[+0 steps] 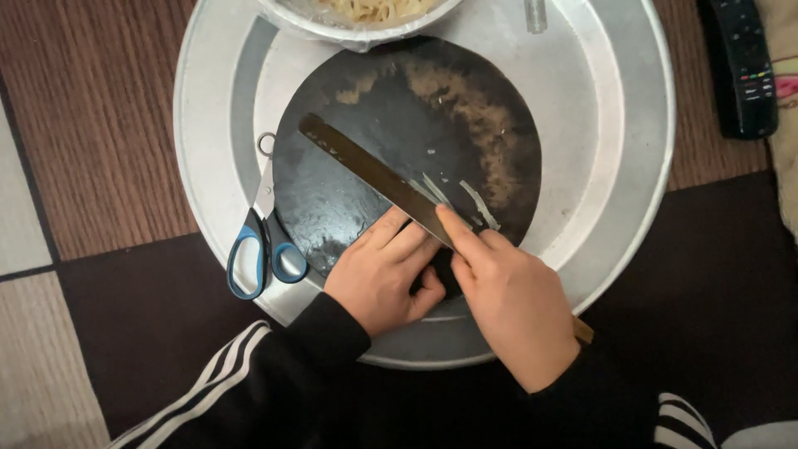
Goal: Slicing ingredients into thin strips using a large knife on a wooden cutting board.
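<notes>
The right hand closes its fingers around a long knife laid aslant across the dark round board on the metal tray, while the left hand, fingers curled, steadies something beside the blade, scissors nearby.

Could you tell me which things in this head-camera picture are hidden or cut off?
- Bowl: cut by the top edge; only its lower rim and some pale strips show.
- Knife: the right hand covers most of its handle.
- Dark round board: the left hand hides its near edge.
- Remote control: cut by the top edge.
- Scissors: blades partly tucked beside the board.
</notes>
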